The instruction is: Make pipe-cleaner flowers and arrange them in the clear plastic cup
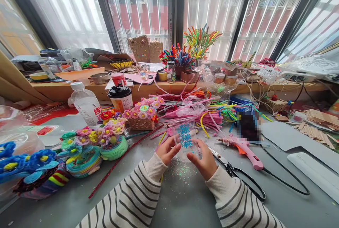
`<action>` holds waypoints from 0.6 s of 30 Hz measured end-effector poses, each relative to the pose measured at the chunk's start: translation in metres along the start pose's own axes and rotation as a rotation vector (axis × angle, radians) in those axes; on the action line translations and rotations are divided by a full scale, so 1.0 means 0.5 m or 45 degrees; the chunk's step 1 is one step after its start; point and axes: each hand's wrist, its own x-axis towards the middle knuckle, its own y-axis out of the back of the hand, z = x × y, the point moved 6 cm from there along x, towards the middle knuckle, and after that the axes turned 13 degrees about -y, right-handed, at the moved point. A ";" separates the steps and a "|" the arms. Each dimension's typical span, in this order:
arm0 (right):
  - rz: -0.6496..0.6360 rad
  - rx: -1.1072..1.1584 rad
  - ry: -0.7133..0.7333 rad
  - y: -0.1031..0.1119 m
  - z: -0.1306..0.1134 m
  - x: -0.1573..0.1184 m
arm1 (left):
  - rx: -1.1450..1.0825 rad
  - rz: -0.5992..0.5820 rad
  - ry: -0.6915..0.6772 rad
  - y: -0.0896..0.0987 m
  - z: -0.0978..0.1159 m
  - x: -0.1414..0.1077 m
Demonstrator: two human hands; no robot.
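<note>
A clear plastic cup with blue printed characters stands between my hands, at the middle of the grey table. My left hand is curved round the cup's left side. On its right side, my right hand holds it too, with the thumb across the near face. Just on the near side of the cup lies a scatter of small shiny bits. Pink pipe cleaners lie behind the cup.
Scissors and a pink glue gun with a black cable lie to the right. Pipe-cleaner flower pots, a bottle and a lidded paper cup stand left. A cluttered wooden ledge runs behind.
</note>
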 end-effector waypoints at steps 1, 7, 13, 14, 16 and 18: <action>0.055 -0.085 0.021 0.002 -0.003 -0.002 | -0.027 -0.005 0.005 -0.002 -0.002 -0.001; 0.086 -0.261 0.292 -0.003 -0.043 -0.020 | -0.141 0.030 -0.012 0.014 0.004 -0.005; 0.056 -0.075 0.289 0.005 -0.039 -0.018 | -0.204 0.034 -0.087 0.017 0.018 0.002; 0.055 -0.078 0.284 0.003 -0.036 -0.017 | -0.174 0.029 -0.086 0.015 0.016 0.001; 0.045 -0.114 0.273 -0.004 -0.031 -0.016 | -0.100 -0.010 -0.091 0.009 0.013 0.000; 0.026 -0.142 0.240 -0.012 -0.025 -0.015 | -0.023 -0.063 -0.095 0.003 0.009 -0.002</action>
